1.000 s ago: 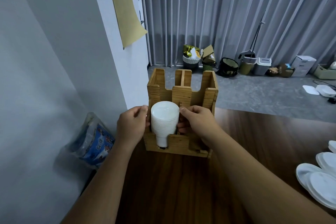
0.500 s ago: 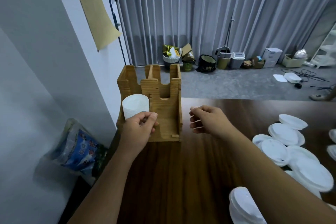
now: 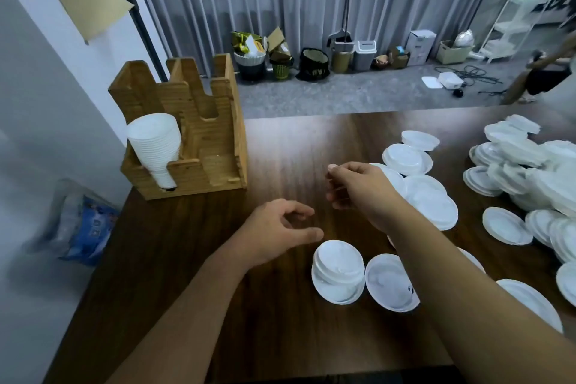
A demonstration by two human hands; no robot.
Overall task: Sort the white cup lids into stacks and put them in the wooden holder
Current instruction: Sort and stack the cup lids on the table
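Dark wood-grain table (image 3: 193, 259), slotted wooden holder (image 3: 215, 146) at far-left corner holding stacked white lids (image 3: 154, 142), loose round lids (image 3: 511, 162) scattered right, left hand (image 3: 274, 232) and right hand (image 3: 361, 188) hovering empty, fingers loosely curled.

Left hand (image 3: 278, 229) hovers palm down, fingers loosely curled, holding nothing, right hand (image 3: 358, 188) raised beside it, fingers loosely bent, both forearms extended forward
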